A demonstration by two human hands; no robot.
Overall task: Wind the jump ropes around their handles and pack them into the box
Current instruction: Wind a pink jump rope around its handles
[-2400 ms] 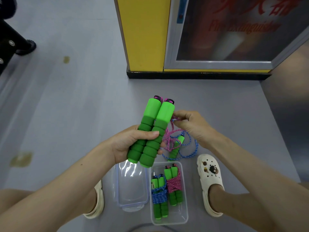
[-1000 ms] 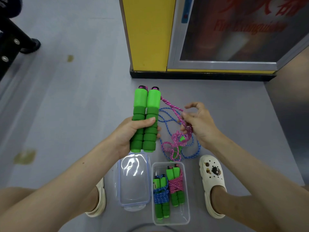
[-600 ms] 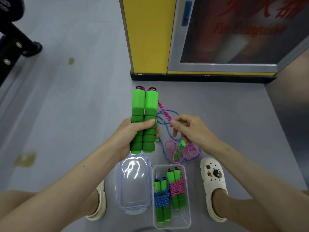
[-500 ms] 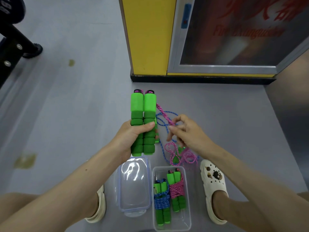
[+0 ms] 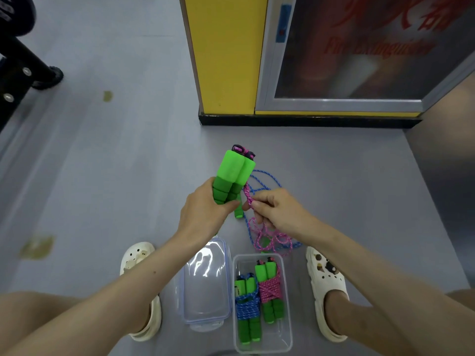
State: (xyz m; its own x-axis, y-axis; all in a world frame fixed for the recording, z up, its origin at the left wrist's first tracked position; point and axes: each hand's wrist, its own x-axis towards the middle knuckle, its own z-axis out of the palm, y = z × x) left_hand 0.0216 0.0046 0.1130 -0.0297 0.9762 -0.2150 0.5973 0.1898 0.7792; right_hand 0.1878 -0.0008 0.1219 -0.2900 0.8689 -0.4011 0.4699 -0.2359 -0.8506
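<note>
A person squats on a grey floor [image 5: 115,176], seen from above. The left hand [image 5: 205,214] grips the lower half of two green handles [image 5: 235,168] held side by side. Their long axis points away from the person, leaning slightly right. The pink rope [image 5: 247,195] leaves the far caps and runs down the handles' right side to the right hand [image 5: 280,211], which pinches it just beside the left hand's fingers. The right hand is the nearer to the slack, which trails in loose loops to the floor below it. Winding would likely carry the rope across the handles' axis.

A loose blue rope [image 5: 264,177] lies on the floor under the hands, tangled near the pink slack. Nearer the person, between pale shoes, sits a clear box [image 5: 288,325] holding two wound ropes [image 5: 267,289], its lid [image 5: 205,283] touching its left side. Ahead stand a yellow pillar [image 5: 226,55] and a glass cabinet [image 5: 359,47].
</note>
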